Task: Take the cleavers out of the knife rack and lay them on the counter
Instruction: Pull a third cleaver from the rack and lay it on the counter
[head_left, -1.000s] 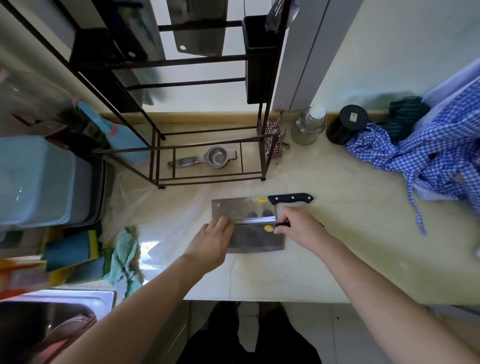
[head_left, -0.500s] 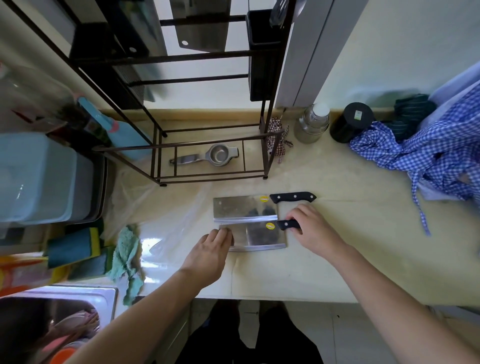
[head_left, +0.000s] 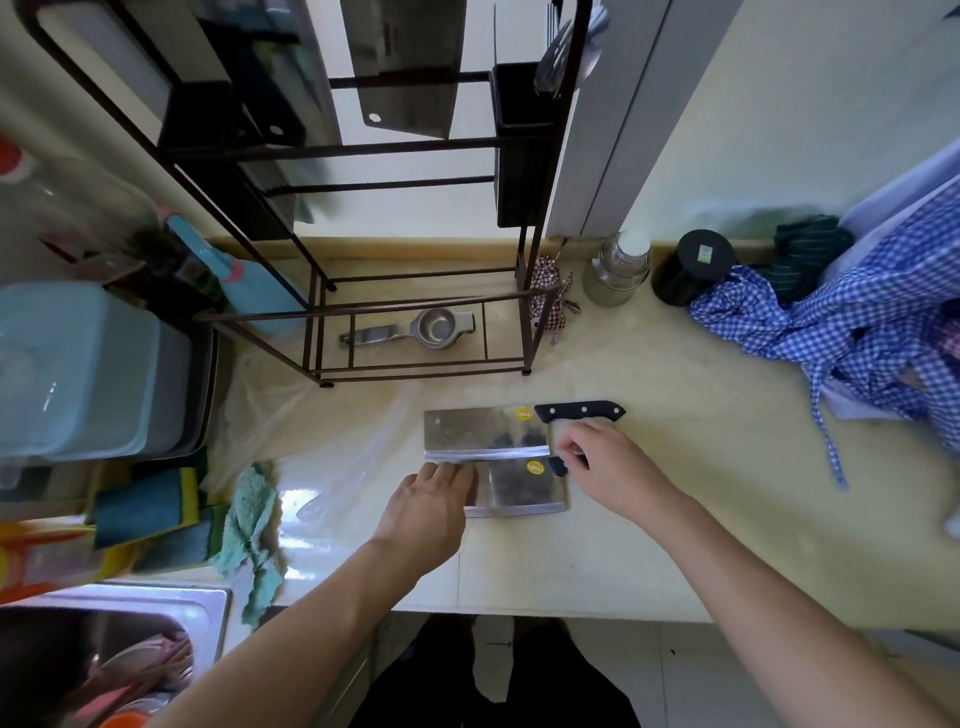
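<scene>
Two cleavers lie flat on the beige counter (head_left: 675, 545), side by side. The far cleaver (head_left: 478, 434) has its black handle pointing right. The near cleaver (head_left: 519, 491) lies just in front of it. My left hand (head_left: 431, 512) rests flat, fingertips on the left end of the near blade. My right hand (head_left: 608, 467) covers the near cleaver's handle with loosely curled fingers; only the handle's front tip shows. A third cleaver (head_left: 402, 67) hangs in the dark metal knife rack (head_left: 530, 218) at the back. Another dark blade (head_left: 291, 88) in the rack is blurred.
A metal squeezer (head_left: 415, 330) lies on the rack's base. A steel jar (head_left: 615, 270), a black canister (head_left: 693, 267) and blue checked cloth (head_left: 857, 322) sit at the right. Plastic tubs (head_left: 88, 374), sponges (head_left: 150, 509), a green rag (head_left: 254, 525) and the sink (head_left: 114, 649) are at the left.
The near cleaver has settled flat beside the far one. My left hand slid back to the blade's left end. My right hand's grip on the handle has loosened.
</scene>
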